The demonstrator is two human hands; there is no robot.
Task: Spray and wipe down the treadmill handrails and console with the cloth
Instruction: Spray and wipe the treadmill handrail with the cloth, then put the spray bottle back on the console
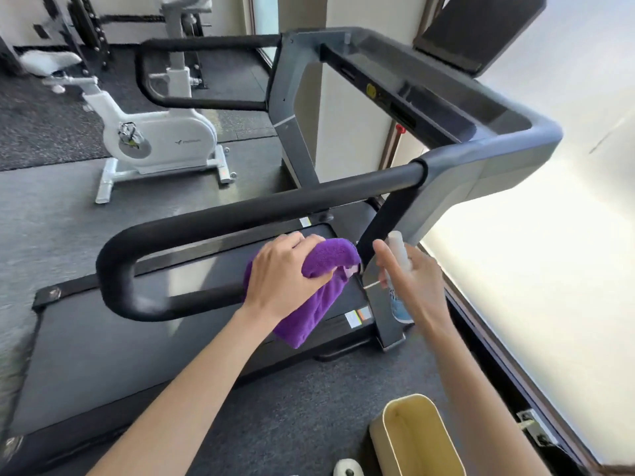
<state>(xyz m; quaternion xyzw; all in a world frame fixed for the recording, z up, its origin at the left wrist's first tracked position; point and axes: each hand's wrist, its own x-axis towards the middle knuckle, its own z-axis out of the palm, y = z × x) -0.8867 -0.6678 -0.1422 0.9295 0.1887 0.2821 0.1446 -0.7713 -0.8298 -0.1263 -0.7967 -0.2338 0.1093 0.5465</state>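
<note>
Head view: my left hand point(285, 273) grips a bunched purple cloth point(319, 286), fingers curled over the top of the bundle, with the loose end of the cloth hanging down below my palm. The cloth sits over the lower bar of the near handrail point(213, 221), a black padded loop whose upper bar runs above my knuckles toward the grey console frame point(481, 159); whether the cloth presses on the lower bar or hangs just in front of it I cannot tell. My right hand point(412, 280) holds a small spray bottle point(400, 266) upright, just to the right of the cloth, its pale top rising above my fingers and its blue-tinted base showing below my palm. My forefinger point(386, 261) is stretched out alongside the bottle, the other fingers wrapped behind it. The bottle stands in front of the dark upright post point(381, 221) of the treadmill. The belt point(154, 324) lies below both hands. The far handrail point(206, 42) shows at upper left, a dark screen point(477, 32) at upper right. A white exercise bike point(154, 132) stands beyond the treadmill. A cream bin point(415, 438) sits on the floor near my right forearm, a white roll point(347, 468) beside it.
</note>
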